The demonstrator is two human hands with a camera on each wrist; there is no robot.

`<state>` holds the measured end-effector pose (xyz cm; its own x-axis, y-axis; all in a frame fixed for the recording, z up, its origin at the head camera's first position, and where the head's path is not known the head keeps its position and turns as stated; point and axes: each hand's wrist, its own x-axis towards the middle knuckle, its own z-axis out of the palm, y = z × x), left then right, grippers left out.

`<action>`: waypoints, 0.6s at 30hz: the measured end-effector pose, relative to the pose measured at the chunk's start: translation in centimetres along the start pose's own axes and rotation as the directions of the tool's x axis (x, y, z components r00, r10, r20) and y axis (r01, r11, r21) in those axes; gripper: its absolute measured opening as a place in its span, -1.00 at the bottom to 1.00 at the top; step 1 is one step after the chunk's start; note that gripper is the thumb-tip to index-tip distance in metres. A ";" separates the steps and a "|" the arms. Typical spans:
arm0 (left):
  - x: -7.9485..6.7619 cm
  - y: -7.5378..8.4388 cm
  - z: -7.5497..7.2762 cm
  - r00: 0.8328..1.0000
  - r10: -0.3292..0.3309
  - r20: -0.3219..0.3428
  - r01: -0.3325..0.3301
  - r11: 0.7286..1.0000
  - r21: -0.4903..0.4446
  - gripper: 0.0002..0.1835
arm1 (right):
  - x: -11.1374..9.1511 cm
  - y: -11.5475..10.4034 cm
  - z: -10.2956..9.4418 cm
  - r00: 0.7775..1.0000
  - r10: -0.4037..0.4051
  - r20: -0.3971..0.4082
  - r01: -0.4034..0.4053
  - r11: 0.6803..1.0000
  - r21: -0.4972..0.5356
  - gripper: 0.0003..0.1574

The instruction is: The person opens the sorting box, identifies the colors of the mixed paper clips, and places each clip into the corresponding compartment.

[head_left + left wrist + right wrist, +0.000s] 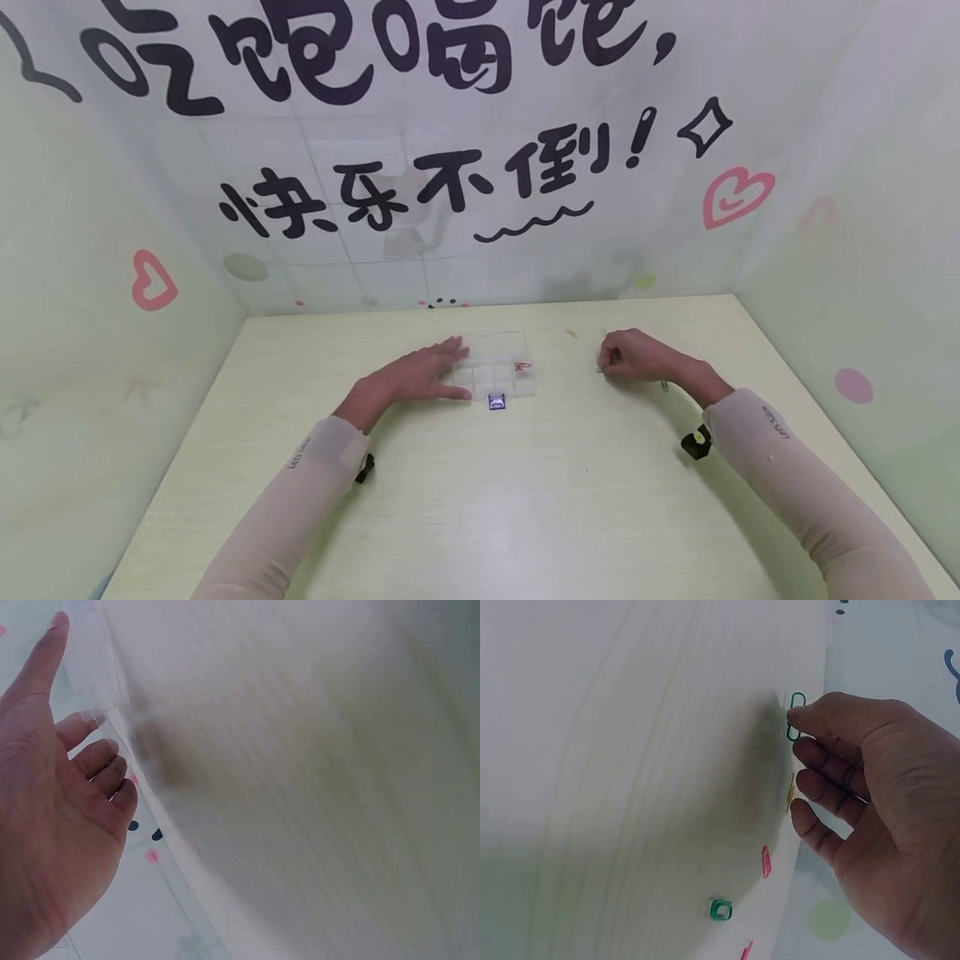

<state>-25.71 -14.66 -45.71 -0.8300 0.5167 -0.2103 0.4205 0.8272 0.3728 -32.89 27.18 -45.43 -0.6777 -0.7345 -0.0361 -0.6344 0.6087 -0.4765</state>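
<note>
In the head view, a clear plastic compartment box (491, 346) lies flat on the table. Red paper clips (522, 366) sit in one of its right-hand cells. My left hand (420, 373) rests at the box's left side with its fingers and thumb extended, touching the edge. To the right of the box, my right hand (637, 354) is low over the tabletop. Between thumb and index finger it pinches a green paper clip (800, 699), clearest in the right wrist view. Near its other fingers lies a yellow paper clip (790, 793).
Another yellow paper clip (572, 333) lies between box and right hand. In the right wrist view are a red paper clip (766, 861), a green clip (721, 910) and a pink clip (747, 949). A printed wall sheet (495, 279) stands behind the table (487, 500).
</note>
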 end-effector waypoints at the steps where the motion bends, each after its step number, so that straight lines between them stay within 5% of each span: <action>1: 0.0 0.0 0.0 1.000 -0.001 0.001 0.001 1.000 0.001 0.08 | 0.1 -0.2 0.0 1.000 -0.002 -0.002 0.002 1.000 -0.003 -0.87; 18: -0.1 -0.1 0.2 1.000 -0.016 -0.002 0.016 1.000 -0.017 0.08 | 1.5 -4.2 -0.1 0.994 -0.109 -0.026 0.107 0.992 -0.067 -0.82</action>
<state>-25.63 -14.71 -45.87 -0.8372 0.5031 -0.2142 0.4012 0.8314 0.3845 -31.31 23.52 -43.36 -0.6143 -0.7881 0.0391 -0.7265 0.5455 -0.4180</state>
